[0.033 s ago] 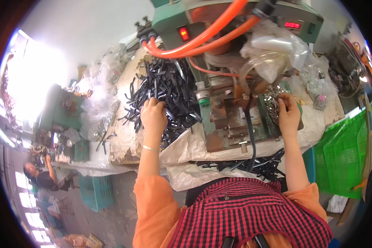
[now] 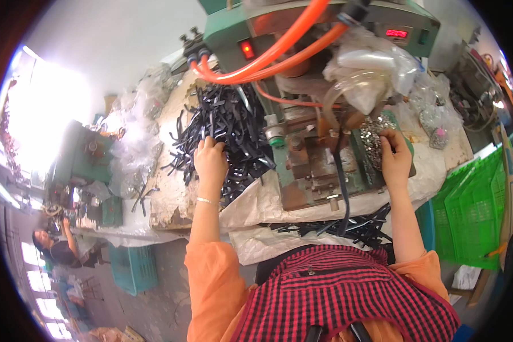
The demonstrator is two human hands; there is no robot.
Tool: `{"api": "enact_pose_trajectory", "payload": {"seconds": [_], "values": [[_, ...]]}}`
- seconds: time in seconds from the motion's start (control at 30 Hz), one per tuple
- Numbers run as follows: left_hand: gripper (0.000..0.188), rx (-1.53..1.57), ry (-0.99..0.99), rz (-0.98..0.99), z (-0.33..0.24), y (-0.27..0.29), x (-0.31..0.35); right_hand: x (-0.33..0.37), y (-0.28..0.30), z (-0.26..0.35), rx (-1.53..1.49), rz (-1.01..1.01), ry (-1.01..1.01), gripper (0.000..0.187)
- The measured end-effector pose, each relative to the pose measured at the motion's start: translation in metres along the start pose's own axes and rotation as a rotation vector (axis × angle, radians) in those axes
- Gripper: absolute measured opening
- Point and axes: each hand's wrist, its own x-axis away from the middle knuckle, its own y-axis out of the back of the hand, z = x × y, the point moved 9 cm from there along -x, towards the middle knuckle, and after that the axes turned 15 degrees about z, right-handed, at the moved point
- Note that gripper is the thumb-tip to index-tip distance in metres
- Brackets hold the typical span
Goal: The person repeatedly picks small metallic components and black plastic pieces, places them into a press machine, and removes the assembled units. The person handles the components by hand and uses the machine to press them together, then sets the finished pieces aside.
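Two hands well apart, at black strips, by metal bits' edge

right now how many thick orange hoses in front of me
2: the upper hose runs off the picture's top edge, and the lower hose runs beneath it to a black fitting. Others could be hidden behind the green machine.
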Motion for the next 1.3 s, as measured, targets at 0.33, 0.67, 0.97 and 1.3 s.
{"api": "enact_pose_trajectory", "payload": {"seconds": [0.33,0.67,0.97,1.3], "values": [[0.016,0.499,0.028,-0.117,0.004,0.035,0.021,0.046,0.036,0.030,-0.083,-0.037,-0.015,0.013],[0.019,1.434,0.330,-0.326,-0.026,-0.012,0.055,0.020,-0.070,0.090,-0.616,0.216,0.111,0.039],[0.006,1.451,-0.377,-0.427,-0.129,0.160,0.007,0.024,-0.080,0.105,-0.823,0.244,-0.026,0.049],[0.021,0.602,-0.765,-0.378,-0.228,0.169,0.052,0.021,-0.004,0.080,0.539,0.145,0.200,0.034]]}}
